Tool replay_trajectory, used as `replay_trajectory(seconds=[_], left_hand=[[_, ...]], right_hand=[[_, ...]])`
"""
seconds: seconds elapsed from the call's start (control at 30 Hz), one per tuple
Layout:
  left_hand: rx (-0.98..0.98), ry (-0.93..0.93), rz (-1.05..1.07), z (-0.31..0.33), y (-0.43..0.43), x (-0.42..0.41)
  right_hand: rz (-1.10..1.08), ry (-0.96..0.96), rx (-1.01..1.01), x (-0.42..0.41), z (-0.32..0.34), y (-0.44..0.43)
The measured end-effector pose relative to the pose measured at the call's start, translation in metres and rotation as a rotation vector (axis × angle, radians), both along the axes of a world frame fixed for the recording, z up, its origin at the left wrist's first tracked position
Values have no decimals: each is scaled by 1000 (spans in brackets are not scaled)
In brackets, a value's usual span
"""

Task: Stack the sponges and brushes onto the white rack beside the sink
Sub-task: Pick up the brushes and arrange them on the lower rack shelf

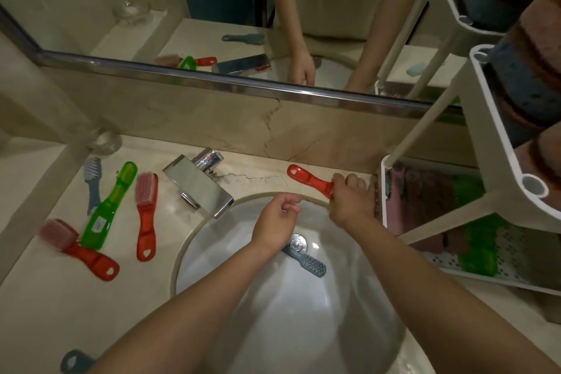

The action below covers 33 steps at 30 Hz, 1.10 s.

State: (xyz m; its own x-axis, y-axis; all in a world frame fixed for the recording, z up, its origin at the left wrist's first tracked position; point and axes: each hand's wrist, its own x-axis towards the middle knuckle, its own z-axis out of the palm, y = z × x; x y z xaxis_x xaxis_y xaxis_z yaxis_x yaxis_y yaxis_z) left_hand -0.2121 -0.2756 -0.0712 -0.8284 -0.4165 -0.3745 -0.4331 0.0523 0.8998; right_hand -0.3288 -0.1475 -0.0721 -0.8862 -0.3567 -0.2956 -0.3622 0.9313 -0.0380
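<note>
Seemingly right grip [352,200] around red brush [309,179]

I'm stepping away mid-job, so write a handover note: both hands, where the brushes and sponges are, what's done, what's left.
Right hand grips a red brush beside the rack; left hand hovers over the sink, empty.
Done: sponges on the upper tiers; more sponges and a green brush on the bottom tier.
Left: that brush, a blue brush in the sink, a grey brush, long green brush and two red brushes on the left counter, a handle at bottom left.
</note>
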Motion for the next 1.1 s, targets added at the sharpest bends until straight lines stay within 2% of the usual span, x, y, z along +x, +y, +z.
replay_trajectory(seconds=[0.1, 0.2, 0.33, 0.43, 0.57, 0.63, 0.77, 0.93, 1.1], left_hand=[[-15, 5, 8, -2, -2, 5], [-86, 27, -9, 3, -2, 10], [-350, 63, -54, 17, -2, 24], [-529, 8, -129, 26, -3, 43], [-476, -218, -228, 35, -7, 77], [-449, -273, -214, 36, -13, 95], [-378, -343, -115, 36, -30, 136], [-428, -383, 31, 35, -53, 182], [-489, -420, 225, 37, -90, 214]], right_hand=[[80, 2, 35, 7, 0, 1], [108, -29, -46, 16, 7, -1], [237, -69, -98, 41, 20, -8], [336, -79, -181, 65, 29, -13], [467, -112, -302, 99, 39, -25], [455, -109, -362, 114, 39, -30], [439, -124, -454, 143, 35, -50], [478, -248, -594, 183, 29, -89], [354, -367, -744, 210, 25, -138]])
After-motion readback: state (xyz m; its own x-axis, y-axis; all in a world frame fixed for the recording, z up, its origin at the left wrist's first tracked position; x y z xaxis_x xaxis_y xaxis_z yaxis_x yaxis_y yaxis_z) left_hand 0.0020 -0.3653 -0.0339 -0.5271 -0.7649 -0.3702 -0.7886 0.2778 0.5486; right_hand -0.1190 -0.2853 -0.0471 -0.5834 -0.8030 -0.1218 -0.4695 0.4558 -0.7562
